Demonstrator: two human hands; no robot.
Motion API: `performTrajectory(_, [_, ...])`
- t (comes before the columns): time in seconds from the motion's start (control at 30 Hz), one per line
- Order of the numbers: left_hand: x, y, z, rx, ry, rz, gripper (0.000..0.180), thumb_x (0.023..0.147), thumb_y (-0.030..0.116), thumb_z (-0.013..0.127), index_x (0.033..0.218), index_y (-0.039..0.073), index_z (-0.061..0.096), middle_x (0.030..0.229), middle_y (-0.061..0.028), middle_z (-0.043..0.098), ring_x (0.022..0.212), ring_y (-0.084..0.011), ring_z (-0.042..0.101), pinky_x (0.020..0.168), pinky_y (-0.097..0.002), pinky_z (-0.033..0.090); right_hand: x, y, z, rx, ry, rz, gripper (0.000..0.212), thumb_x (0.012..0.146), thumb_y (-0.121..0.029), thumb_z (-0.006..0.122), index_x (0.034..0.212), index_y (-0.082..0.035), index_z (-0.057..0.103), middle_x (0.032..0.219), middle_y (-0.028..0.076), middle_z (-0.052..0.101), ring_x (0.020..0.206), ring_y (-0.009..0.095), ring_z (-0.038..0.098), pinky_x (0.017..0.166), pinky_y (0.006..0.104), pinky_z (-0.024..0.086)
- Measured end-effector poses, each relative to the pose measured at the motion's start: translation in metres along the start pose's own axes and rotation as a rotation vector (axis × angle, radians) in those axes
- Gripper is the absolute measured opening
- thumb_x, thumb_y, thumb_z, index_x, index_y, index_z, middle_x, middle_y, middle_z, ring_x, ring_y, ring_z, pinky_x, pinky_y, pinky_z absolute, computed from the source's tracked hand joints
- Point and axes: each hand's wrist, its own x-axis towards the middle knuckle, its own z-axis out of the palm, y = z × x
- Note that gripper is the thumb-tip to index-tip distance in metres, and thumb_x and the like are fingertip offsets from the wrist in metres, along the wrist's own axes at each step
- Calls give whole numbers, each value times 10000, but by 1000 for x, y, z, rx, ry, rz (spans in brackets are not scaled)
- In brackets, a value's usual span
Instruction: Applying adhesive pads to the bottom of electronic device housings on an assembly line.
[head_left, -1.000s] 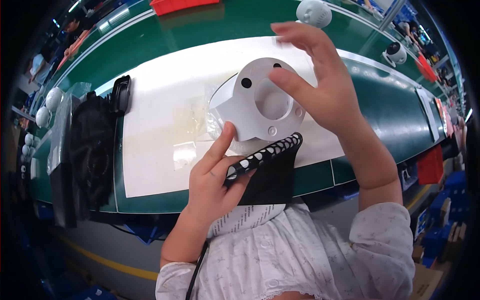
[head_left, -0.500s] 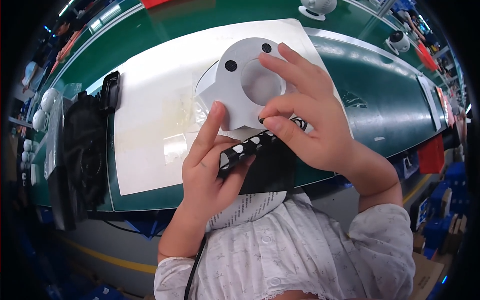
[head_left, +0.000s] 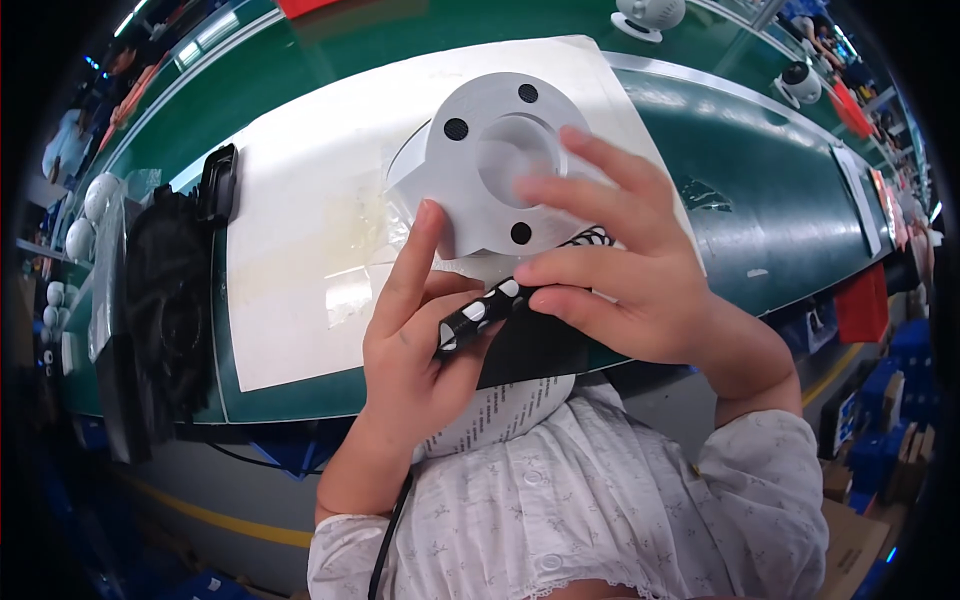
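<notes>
Taking the white housing as the centre of my clock, I find two white round devices far out at nine. Next come a black bag toward eight and a small black tray at nine, just off the edge of a white sheet laid on the green table.

My left hand is at seven, grasping a black sheet with white dots between its fingers; one finger points up to the housing's lower edge. That dotted sheet lies at six, tilted up to the right, its far end partly behind the other hand.

The white housing sits above the white sheet, its ring face toward me. I count three dark round pads on the ring, at ten, twelve and six; fingers hide its right side.

At four, my right hand pinches the dotted sheet's edge between thumb and forefinger, its other fingers spread and blurred over the ring.

Farther right I see a white fan-like device past one, a white device with a black front before three, and a red bin after three.
</notes>
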Motion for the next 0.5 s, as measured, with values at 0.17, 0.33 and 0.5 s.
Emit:
performTrajectory(0.17, [-1, 3, 1, -3, -29, -50, 173, 631, -61, 643, 778, -33, 558, 1278, -296, 326, 854, -229, 592, 730, -284, 460, -1, 0, 2, 72, -52, 43, 106, 637, -138, 690, 726, -103, 644, 1143, 73, 526, 1178, 319, 350, 927, 383, 294])
performTrajectory(0.33, [1, 6, 3, 5, -6, -81, 148, 631, -60, 643, 751, -28, 562, 1273, -285, 342, 836, -213, 596, 741, -286, 456, -9, 4, 5, -39, 53, -16, 94, 649, -107, 678, 667, -96, 586, 1146, 68, 511, 1169, 314, 353, 933, 387, 290])
performTrajectory(0.5, [-1, -3, 2, 34, -28, -3, 282, 603, -83, 648, 860, -30, 545, 1311, -259, 302, 801, -213, 595, 752, -298, 470, 0, 37, -5, -15, 248, 142, 102, 730, -91, 617, 811, -74, 556, 1151, 88, 486, 1157, 285, 355, 952, 385, 278])
